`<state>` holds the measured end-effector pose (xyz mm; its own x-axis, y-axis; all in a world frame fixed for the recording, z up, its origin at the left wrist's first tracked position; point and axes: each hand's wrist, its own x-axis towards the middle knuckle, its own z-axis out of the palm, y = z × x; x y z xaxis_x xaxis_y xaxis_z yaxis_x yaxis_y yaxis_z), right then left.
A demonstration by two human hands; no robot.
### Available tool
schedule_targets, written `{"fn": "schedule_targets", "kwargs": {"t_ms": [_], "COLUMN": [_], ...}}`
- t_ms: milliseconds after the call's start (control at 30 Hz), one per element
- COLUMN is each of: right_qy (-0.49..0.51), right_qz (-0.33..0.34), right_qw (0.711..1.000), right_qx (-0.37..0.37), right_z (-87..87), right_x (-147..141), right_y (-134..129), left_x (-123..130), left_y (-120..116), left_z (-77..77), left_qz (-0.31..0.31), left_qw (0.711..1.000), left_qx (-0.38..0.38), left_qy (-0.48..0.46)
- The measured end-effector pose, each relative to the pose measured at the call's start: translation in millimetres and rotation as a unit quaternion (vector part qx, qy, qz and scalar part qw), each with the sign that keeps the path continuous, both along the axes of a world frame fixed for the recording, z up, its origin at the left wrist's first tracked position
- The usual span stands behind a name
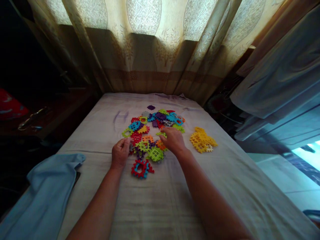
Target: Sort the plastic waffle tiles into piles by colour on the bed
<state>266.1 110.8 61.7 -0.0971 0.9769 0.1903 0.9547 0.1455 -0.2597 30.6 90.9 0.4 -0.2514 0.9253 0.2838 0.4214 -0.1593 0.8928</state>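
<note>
A heap of colourful interlocking plastic building pieces (155,154) with toothed edges lies on the cloth-covered surface. At its left edge is my left hand (121,151), closed with thumb and fingers pressed together; what they hold, if anything, I cannot make out. My right hand (173,139) reaches over the right side of the heap, its thumb and fingers closed around a lime-green piece (160,134). Just nearer to me sits a red and blue joined piece (140,169) with an opening in its middle. A separate pile of yellow pieces (201,138) lies to the right.
One purple piece (151,107) lies apart beyond the heap. A light blue cloth (50,186) drapes over the left edge of the pale sheet (150,213). Curtains (160,63) hang behind the far edge, and fabric (275,66) hangs at the right.
</note>
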Motion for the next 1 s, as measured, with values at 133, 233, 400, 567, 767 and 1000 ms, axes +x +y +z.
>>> {"fn": "schedule_targets", "kwargs": {"t_ms": [133, 233, 400, 567, 767, 1000], "right_qy": [-0.027, -0.058, -0.077, -0.053, -0.062, -0.062], "right_qz": [0.046, 0.035, 0.028, 0.018, -0.021, -0.167], "right_qw": [0.998, 0.996, 0.992, 0.996, 0.998, 0.981], "right_qx": [-0.029, -0.059, -0.093, -0.069, -0.017, 0.075], "right_z": [2.1, 4.8, 4.0, 0.9, 2.5, -12.4], "right_x": [-49.5, -72.6, -89.9, -82.3, -33.8, 74.2], "right_y": [19.9, 34.0, 48.2, 45.7, 24.0, -12.7], "left_x": [0.6, 0.5, 0.1, 0.9, 0.1, 0.0], "left_y": [-1.0, -0.5, 0.3, -0.2, 0.4, 0.0], "left_z": [2.5, 2.3, 1.6, 1.6, 0.6, 1.9], "left_qz": [0.001, 0.001, 0.002, 0.002, 0.000, 0.002], "left_qw": [1.000, 1.000, 1.000, 1.000, 1.000, 1.000], "left_qx": [0.004, 0.004, 0.002, -0.003, -0.004, -0.008], "left_qy": [-0.009, -0.016, -0.013, -0.011, -0.014, -0.018]}}
